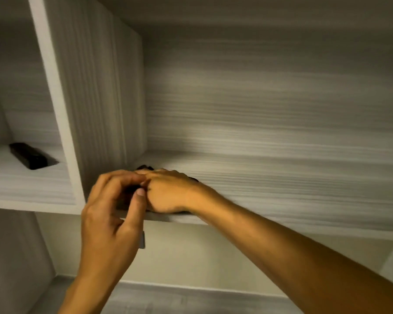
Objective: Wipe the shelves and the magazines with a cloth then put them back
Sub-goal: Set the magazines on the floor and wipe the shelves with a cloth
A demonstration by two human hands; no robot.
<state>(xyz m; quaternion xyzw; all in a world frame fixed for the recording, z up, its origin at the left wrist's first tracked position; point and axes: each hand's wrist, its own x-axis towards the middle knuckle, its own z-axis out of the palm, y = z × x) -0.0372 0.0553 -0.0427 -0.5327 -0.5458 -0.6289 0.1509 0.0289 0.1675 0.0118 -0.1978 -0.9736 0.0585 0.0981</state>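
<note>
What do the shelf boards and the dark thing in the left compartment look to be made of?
Shelf board: looks like laminated wood-effect board, pale grey, matte, with fine printed grain streaks and a plain flat front edge; solid wood cannot be ruled out. Dark thing in the left compartment: a black, slightly glossy slab lying flat, with a faint highlight on top; it could be plastic or a coated cover, too blurred to tell.
</note>
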